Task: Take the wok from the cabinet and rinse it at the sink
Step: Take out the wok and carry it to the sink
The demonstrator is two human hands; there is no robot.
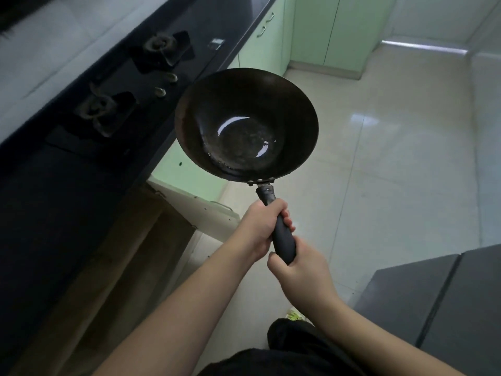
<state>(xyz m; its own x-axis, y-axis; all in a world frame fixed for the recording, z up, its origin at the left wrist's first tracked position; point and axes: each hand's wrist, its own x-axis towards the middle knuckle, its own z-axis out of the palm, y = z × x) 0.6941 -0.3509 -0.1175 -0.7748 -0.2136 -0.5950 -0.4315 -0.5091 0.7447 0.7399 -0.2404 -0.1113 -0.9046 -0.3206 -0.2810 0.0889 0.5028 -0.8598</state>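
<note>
A black wok (pixel 245 123) with a shiny, slightly wet-looking bottom is held up in the air over the floor, just off the counter's edge. Its dark handle (pixel 282 234) points back toward me. My left hand (pixel 260 226) wraps the upper part of the handle. My right hand (pixel 301 267) grips the handle's end just below it. An open cabinet (pixel 151 240) with its pale door (pixel 200 210) swung out sits under the counter at the lower left. No sink is in view.
A black counter (pixel 230 31) runs along the left with a two-burner gas hob (pixel 130 85). Green cabinet fronts (pixel 271 39) line the far side. Pale tiled floor (pixel 393 158) spreads to the right. A grey appliance top (pixel 447 299) stands at the lower right.
</note>
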